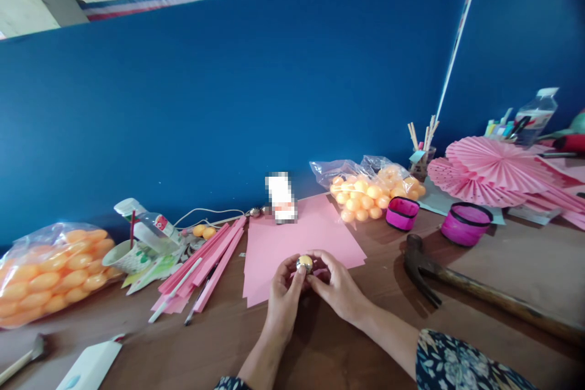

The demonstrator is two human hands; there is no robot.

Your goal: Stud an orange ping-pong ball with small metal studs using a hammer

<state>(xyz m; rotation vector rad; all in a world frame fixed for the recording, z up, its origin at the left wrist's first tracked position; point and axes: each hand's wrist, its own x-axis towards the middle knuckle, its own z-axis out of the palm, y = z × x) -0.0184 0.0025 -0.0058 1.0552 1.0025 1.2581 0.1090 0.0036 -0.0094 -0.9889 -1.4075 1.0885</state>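
Note:
Both hands meet over the near edge of a pink paper sheet [297,237] on the brown table [375,341]. My left hand [284,297] and my right hand [337,289] pinch a small round yellowish ball [304,264] between their fingertips. The ball has a shiny metallic patch on its left side. Fingers of both hands are curled around it.
A hammer [461,283] lies right of my hands. Two pink round tubs [402,213] [466,223] and a bag of orange balls [370,192] stand behind. Pink paper fans [493,173] lie far right. Folded pink strips [205,265], a paper cup [125,256] and another ball bag [50,274] are left.

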